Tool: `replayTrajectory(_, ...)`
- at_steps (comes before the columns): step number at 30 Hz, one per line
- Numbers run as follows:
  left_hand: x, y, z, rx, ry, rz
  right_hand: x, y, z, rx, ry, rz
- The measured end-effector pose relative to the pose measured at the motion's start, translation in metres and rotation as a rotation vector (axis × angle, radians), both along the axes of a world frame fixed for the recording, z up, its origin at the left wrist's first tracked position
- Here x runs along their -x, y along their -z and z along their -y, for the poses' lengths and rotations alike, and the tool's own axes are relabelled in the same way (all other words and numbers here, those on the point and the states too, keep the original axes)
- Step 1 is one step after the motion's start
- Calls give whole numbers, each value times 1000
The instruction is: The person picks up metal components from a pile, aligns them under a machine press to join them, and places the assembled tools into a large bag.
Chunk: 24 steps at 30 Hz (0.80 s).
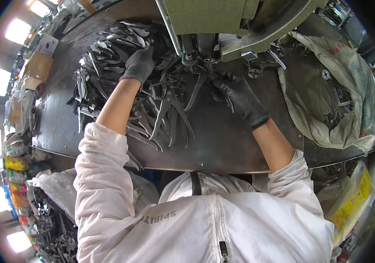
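Note:
My right hand (242,97), in a dark glove, grips a pair of locking pliers (195,91) under the green press (211,17). One curved handle of the pliers points toward me, and their upper end lies below the press's punch (206,46). My left hand (139,65), also gloved, reaches into a heap of metal plier handles and parts (102,57). Its fingers are bent and closed at the heap; what they hold is hidden. Nearer to me, several assembled locking pliers (168,105) lie piled together, handles toward the table's front edge.
A pale woven sack (349,127) lies open at the right with metal parts inside. Loose metal pieces (255,70) sit between it and the press. A cardboard box (37,70) stands at the far left. Below the table's left side is a bag of dark parts (54,219).

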<state>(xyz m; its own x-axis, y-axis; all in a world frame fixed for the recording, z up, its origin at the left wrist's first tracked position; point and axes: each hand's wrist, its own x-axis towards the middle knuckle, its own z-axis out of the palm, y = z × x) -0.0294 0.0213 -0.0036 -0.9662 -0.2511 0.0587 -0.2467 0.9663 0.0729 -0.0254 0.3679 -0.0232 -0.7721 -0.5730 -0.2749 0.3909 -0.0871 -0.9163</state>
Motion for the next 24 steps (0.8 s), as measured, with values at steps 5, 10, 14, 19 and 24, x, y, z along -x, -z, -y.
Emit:
replayTrajectory(5, -22, -9, -3, -327, 173, -253, -9, -18, -1, -71, 62, -185)
replayTrajectory(10, -65, -62, -32, -1620, -49, -259, -12, -44, -9, -194, -75, -162)
replayTrajectory(14, -97, -60, -50, -1662, 6, -198, -19, -47, -5, -251, 1, -95)
replayTrajectory(19, -124, -62, -70, -1592, 48, -31, -16, -12, -13, -169, -13, -55)
replayTrajectory(24, -130, -72, -96, -1426, 109, 117, -10, 1, -15, -130, -31, -28)
